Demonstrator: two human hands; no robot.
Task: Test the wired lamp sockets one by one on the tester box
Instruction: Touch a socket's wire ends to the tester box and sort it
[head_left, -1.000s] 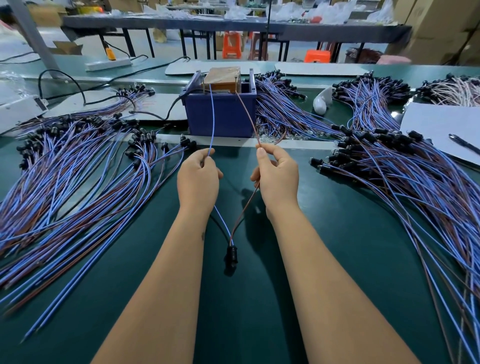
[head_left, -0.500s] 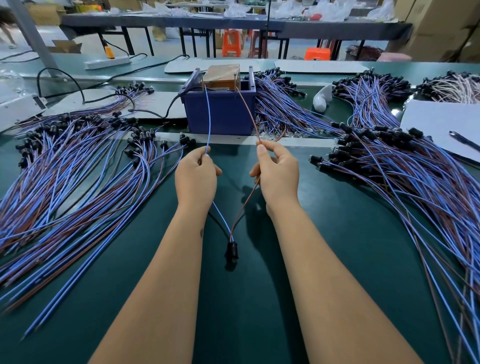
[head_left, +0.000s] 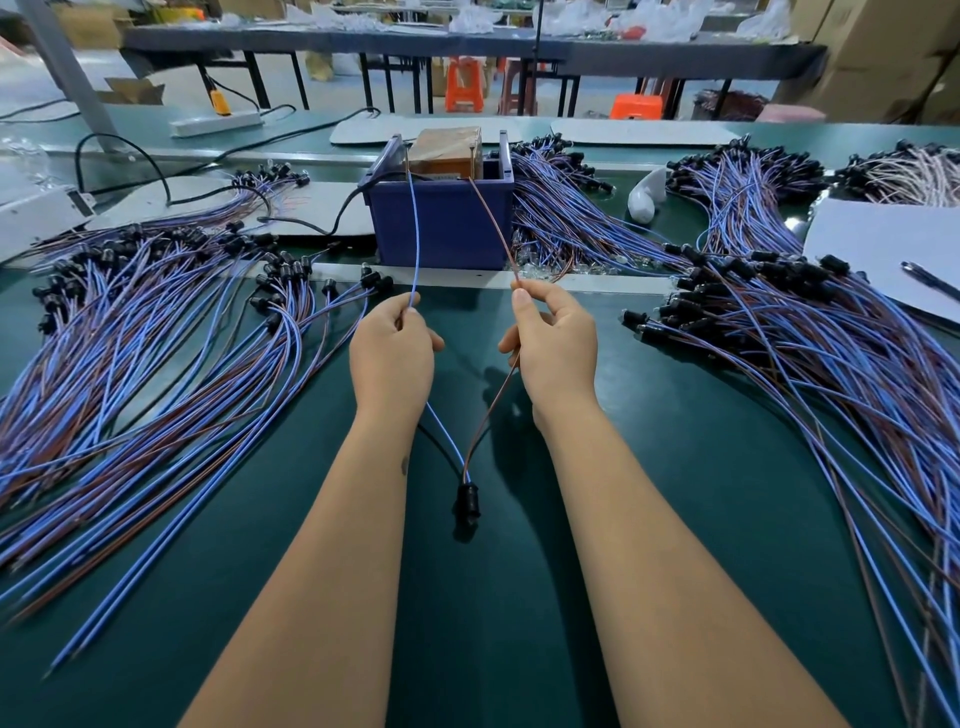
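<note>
A blue tester box (head_left: 441, 223) with a brown block on top stands at the middle of the green bench. My left hand (head_left: 390, 358) pinches a blue wire (head_left: 415, 239) whose end reaches the box's top. My right hand (head_left: 556, 353) pinches the brown wire (head_left: 493, 223), which also runs up to the box top. Both wires drop between my forearms to one black lamp socket (head_left: 466, 501) lying on the bench. Whether its bulb is lit cannot be made out.
A large fan of wired sockets (head_left: 156, 332) covers the bench to the left, another pile (head_left: 810, 353) lies to the right, and more bundles (head_left: 566, 208) sit behind the box. A white sheet with a pen (head_left: 883, 244) lies far right. A black cable (head_left: 311, 223) leads to the box.
Both hands hold the same two wires against the box top; they have barely shifted. The socket stays where it lay.
</note>
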